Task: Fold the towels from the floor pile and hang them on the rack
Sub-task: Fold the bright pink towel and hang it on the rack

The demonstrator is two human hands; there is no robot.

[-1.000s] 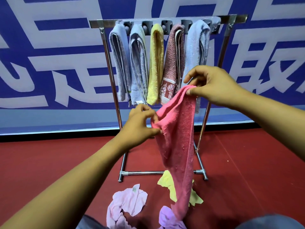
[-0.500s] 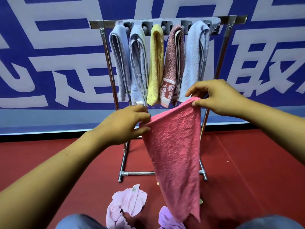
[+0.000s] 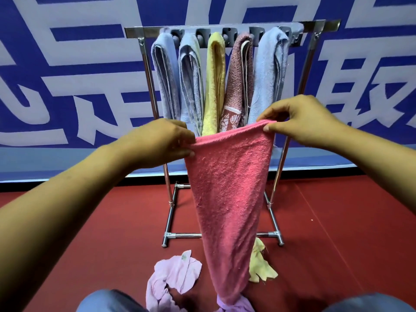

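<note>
Against the back of the scene a blue banner (image 3: pixel 67 64) with large pale characters fills the wall, and below it a red floor (image 3: pixel 337 233) spreads toward the camera. In front of the banner stands a metal rack (image 3: pixel 144 32) with a flat top bar, slanted legs and a low crossbar near the floor. Five folded towels hang side by side from its pegs: a blue-grey towel (image 3: pixel 164 75) at the left end, a second blue-grey towel (image 3: pixel 191 82), a yellow towel (image 3: pixel 215 82), a rust-pink patterned towel (image 3: pixel 237 82) and a light blue towel (image 3: pixel 267 73) at the right end.

In front of the rack a pink towel (image 3: pixel 227 188) hangs lengthwise, wide at its top edge and narrowing toward the floor, where its lower end meets the pile. The left hand (image 3: pixel 157 143) pinches the top left corner between thumb and curled fingers; the right hand (image 3: pixel 301 120) pinches the top right corner the same way, slightly higher, so the top edge is stretched between them. The hands are well apart.

On the floor near the camera lie a crumpled lilac towel (image 3: pixel 173 278) to the left of the pink one, a pale yellow cloth (image 3: pixel 261 264) to its right, and a purple bit of cloth (image 3: pixel 238 306) at its tip
</note>
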